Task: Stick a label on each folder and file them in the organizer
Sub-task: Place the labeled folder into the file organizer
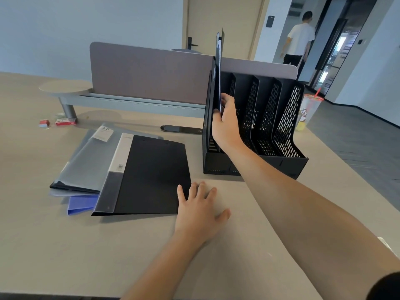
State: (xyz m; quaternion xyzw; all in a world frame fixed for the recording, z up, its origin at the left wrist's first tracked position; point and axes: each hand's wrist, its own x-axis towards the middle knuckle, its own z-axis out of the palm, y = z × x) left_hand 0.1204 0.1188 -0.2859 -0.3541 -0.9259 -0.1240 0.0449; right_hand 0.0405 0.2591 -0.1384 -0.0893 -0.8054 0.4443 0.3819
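At the far right of the bench [65, 245], right hand [226, 126] grips a dark blue folder [218, 68] by its near edge, thumb on one face, fingers curled round the other. Folder is upright, lower part inside the leftmost slot of the black organizer [259, 163], top sticking well above the dividers. Cannot tell if it has bottomed out. The other slots show only perforated dividers. Left hand [200, 210] lies flat on the bench, fingers spread and straight, holding nothing; fingertips just touching or just beside the near right corner of a black folder [155, 176] with a clear spine strip. That folder lies flat mid-bench, overlapping a translucent grey folder [86, 163] bearing a white tag marked "20", and a blue folder [81, 204] pokes out underneath at the near left. Cannot see a label on any of them from this angle. Far left of the bench: two small red boxes [65, 121], near a grey divider screen [147, 74]. Plastic cup [308, 111] with red straw sits just beside the organizer at the far right edge. A person [298, 37] in a white shirt stands in the doorway beyond.
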